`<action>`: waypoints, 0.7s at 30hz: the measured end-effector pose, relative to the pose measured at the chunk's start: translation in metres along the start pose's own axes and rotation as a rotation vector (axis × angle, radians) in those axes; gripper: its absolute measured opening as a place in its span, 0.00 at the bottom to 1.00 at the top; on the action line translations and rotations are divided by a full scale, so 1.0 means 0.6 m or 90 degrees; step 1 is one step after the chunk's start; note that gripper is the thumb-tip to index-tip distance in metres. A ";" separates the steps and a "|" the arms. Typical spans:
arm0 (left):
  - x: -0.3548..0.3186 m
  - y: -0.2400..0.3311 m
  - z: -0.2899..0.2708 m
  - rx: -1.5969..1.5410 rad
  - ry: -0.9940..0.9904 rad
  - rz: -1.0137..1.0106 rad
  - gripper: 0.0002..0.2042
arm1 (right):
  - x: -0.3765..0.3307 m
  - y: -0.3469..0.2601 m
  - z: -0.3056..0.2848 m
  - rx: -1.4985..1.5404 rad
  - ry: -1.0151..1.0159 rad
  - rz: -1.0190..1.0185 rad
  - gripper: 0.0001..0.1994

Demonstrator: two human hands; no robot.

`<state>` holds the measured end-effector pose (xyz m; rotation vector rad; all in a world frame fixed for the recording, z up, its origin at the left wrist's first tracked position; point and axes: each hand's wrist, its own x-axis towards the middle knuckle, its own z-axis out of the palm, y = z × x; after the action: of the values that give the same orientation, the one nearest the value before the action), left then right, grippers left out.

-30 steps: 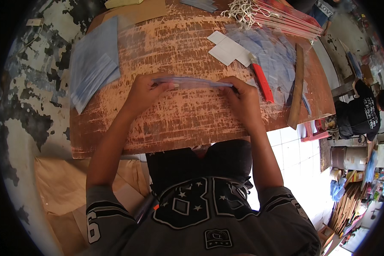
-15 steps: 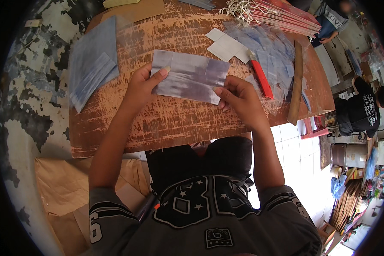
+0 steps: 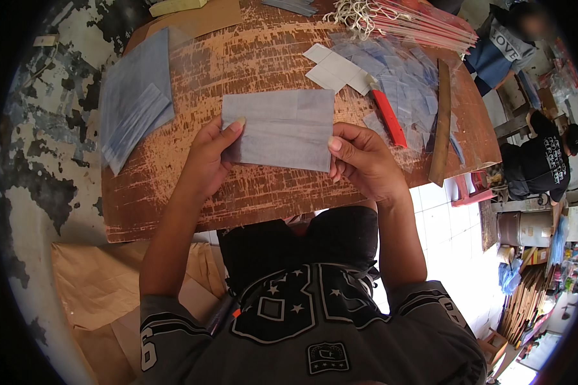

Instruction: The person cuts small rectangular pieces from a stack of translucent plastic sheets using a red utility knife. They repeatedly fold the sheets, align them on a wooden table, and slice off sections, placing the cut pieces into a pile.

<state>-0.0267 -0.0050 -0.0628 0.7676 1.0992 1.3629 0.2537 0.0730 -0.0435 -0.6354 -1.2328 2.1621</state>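
While both hands grip it, the grey-blue sheet [image 3: 279, 128] is held flat just above the worn wooden table [image 3: 237, 192], at the near middle of the tabletop. The left hand [image 3: 205, 157] pinches the sheet's lower left corner: its thumb [image 3: 232, 126] lies on top of the sheet and the other fingers are curled under it, out of sight. The right hand [image 3: 366, 160] pinches the lower right corner the same way, with its thumb [image 3: 336, 144] pressed on the upper face and the fingers tucked beneath. The sheet spans the gap between the two thumbs, and a faint crease runs across it lengthwise.

Left of the sheet, a stack of similar grey-blue sheets [image 3: 135, 96] lies on the table, fanned slightly at its near end. Right of the sheet, just beyond the right hand, lies a red-handled cutter [image 3: 388, 119], and past that a long wooden strip [image 3: 440, 122] lies on the table. Beyond the sheet are white card pieces [image 3: 337, 67] beside a spread of clear plastic pieces [image 3: 404, 80]. Farthest from the sheet, a bundle of white cords [image 3: 356, 9] lies on flat red items [image 3: 430, 29]. No container is in view on the table.
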 end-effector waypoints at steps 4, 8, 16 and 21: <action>-0.010 0.009 0.017 -0.001 0.003 0.016 0.20 | 0.002 0.011 -0.007 0.019 0.000 -0.012 0.10; -0.014 0.013 0.027 0.021 0.011 0.044 0.20 | -0.001 0.016 -0.014 0.017 0.018 -0.016 0.10; -0.021 0.010 0.042 0.098 0.048 0.095 0.18 | 0.003 0.018 -0.017 -0.208 0.110 -0.057 0.14; -0.021 0.009 0.048 0.103 0.035 0.080 0.18 | -0.010 0.004 0.000 -0.275 0.145 -0.015 0.12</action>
<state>-0.0005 -0.0117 -0.0462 0.9349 1.2337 1.4188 0.2573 0.0680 -0.0449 -1.0058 -1.5790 1.7522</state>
